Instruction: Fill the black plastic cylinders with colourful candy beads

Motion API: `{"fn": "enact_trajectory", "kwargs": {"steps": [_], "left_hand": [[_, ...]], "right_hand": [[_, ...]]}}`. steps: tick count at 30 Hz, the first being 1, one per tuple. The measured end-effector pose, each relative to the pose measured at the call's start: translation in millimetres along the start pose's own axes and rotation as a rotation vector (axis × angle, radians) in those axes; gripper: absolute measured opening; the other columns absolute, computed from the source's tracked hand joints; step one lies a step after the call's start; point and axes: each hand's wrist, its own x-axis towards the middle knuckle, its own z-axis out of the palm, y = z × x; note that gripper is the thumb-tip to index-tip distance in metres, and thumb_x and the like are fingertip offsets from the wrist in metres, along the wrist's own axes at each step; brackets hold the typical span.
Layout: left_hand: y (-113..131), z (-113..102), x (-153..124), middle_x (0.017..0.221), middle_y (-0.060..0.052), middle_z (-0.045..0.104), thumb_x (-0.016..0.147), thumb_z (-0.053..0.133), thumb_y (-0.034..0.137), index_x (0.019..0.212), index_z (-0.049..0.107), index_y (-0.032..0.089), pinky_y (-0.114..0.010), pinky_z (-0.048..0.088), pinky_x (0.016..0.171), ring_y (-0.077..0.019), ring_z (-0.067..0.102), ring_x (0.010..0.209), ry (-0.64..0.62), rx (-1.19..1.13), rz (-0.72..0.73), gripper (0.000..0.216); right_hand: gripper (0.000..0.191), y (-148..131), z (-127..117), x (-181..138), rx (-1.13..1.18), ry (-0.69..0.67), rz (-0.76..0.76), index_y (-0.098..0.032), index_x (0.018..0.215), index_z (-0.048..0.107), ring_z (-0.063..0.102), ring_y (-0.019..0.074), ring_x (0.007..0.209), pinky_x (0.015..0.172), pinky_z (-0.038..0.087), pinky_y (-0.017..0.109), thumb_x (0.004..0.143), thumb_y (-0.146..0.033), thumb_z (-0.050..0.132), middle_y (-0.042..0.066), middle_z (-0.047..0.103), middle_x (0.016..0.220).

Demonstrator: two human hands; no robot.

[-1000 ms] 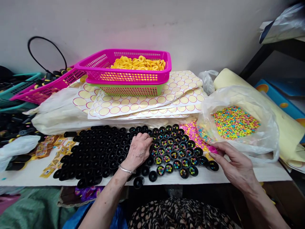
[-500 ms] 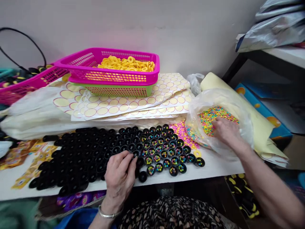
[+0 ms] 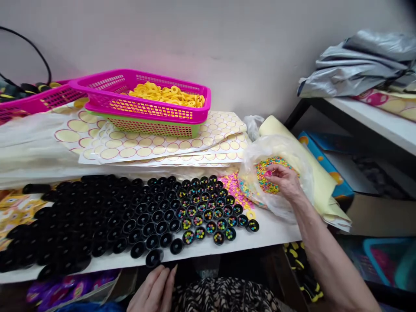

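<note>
My right hand (image 3: 284, 180) is over a clear plastic bag (image 3: 307, 167) of small multicoloured beads (image 3: 266, 184). Its fingers are pinched on a small pink piece (image 3: 268, 173), whose kind I cannot make out. At the table's front edge, my left hand (image 3: 156, 288) lies with its fingers stretched out and close together, holding nothing visible. Just beyond its fingertips stands a black cup (image 3: 154, 258). Many more black cups (image 3: 143, 219) stand packed in rows to the left. Those on the right side, such as one filled cup (image 3: 188, 237), hold coloured beads.
Pink beads (image 3: 234, 186) lie loose between the cups and the bag. Behind, a pink basket (image 3: 152, 113) of yellow rings (image 3: 172, 93) sits on sheets of oval stickers (image 3: 139, 151). A shelf (image 3: 373, 119) with grey plastic bags (image 3: 357, 69) juts in at the right.
My left hand has drawn back from among the black cups to the table's front edge. My right hand has lifted out of the beads, with something pink showing. The view has turned right.
</note>
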Motion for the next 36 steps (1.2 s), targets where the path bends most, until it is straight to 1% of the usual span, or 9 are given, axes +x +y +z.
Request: {"fn": "enact_trajectory", "kwargs": {"steps": [2,7,13,16,20,23,26,31,36], "left_hand": [[-3,4,4,0.087,-0.002,0.07,0.079,0.053,0.005,0.097,0.064,0.026,-0.026,0.057,0.072,-0.0157,0.068,0.077,0.058,-0.01,0.035,0.029],[3,3,12,0.083,-0.003,0.069,0.075,0.062,0.007,0.094,0.062,0.022,-0.027,0.056,0.07,-0.0155,0.067,0.073,0.163,-0.073,-0.05,0.024],[14,-8,0,0.077,-0.001,0.065,0.073,0.067,0.011,0.09,0.056,0.02,-0.022,0.054,0.062,-0.0117,0.063,0.066,0.169,-0.152,-0.167,0.023],[14,-9,-6,0.077,0.0,0.059,0.073,0.069,0.016,0.087,0.052,0.02,-0.02,0.051,0.056,-0.0088,0.057,0.061,0.205,-0.146,-0.354,0.022],[12,-3,-7,0.094,-0.003,0.053,0.071,0.072,0.03,0.099,0.048,0.02,-0.021,0.049,0.054,-0.005,0.048,0.056,0.297,-0.203,-0.663,0.039],[14,3,-4,0.084,0.0,0.05,0.067,0.074,0.039,0.113,0.042,0.019,-0.024,0.049,0.057,-0.0073,0.048,0.059,0.257,-0.275,-0.783,0.06],[20,9,1,0.073,0.005,0.047,0.063,0.075,0.043,0.119,0.038,0.019,-0.024,0.047,0.057,-0.0086,0.048,0.058,0.193,-0.314,-0.848,0.071],[30,18,8,0.083,0.001,0.052,0.065,0.074,0.041,0.121,0.036,0.019,-0.021,0.044,0.052,-0.0066,0.047,0.055,0.185,-0.343,-0.851,0.071],[34,25,12,0.088,0.0,0.053,0.067,0.073,0.032,0.118,0.04,0.019,-0.02,0.045,0.051,-0.0053,0.047,0.053,0.211,-0.355,-0.895,0.063]], "right_hand": [[0.022,-6,0,-7,0.056,0.037,-0.053,-0.016,0.08,0.063,0.051,0.0099,0.063,0.057,0.043,0.024,0.062,-0.026,0.072,0.001,0.06,0.082],[0.02,-37,16,-33,0.122,0.075,-0.126,-0.018,0.083,0.065,0.055,0.0125,0.075,0.066,0.047,0.028,0.065,-0.023,0.072,0.003,0.062,0.093],[0.021,-76,71,-79,0.279,-0.223,-0.029,-0.02,0.089,0.066,0.057,0.0142,0.07,0.059,0.048,0.027,0.069,-0.026,0.072,0.002,0.063,0.081],[0.018,-87,104,-97,0.244,-0.402,-0.041,-0.02,0.09,0.064,0.054,0.0129,0.067,0.058,0.046,0.026,0.074,-0.027,0.068,0.002,0.061,0.08],[0.011,-100,136,-115,0.092,-0.556,-0.221,-0.021,0.091,0.063,0.051,0.0117,0.067,0.062,0.044,0.026,0.079,-0.022,0.062,0.001,0.06,0.082],[0.01,-110,152,-125,-0.061,-0.667,-0.415,-0.021,0.091,0.062,0.052,0.0154,0.078,0.072,0.043,0.03,0.084,-0.02,0.055,0.003,0.061,0.086],[0.014,-117,164,-134,-0.3,-0.753,-0.553,-0.02,0.095,0.061,0.049,0.0176,0.081,0.074,0.04,0.032,0.087,-0.019,0.05,0.005,0.061,0.089],[0.013,-121,183,-143,-0.662,-0.808,-0.724,-0.019,0.091,0.061,0.043,0.0194,0.081,0.069,0.033,0.032,0.086,-0.016,0.049,0.006,0.057,0.086],[0.011,-125,195,-143,-0.855,-0.863,-0.863,-0.018,0.088,0.059,0.04,0.0203,0.08,0.065,0.027,0.034,0.08,-0.012,0.053,0.006,0.055,0.086]]}}
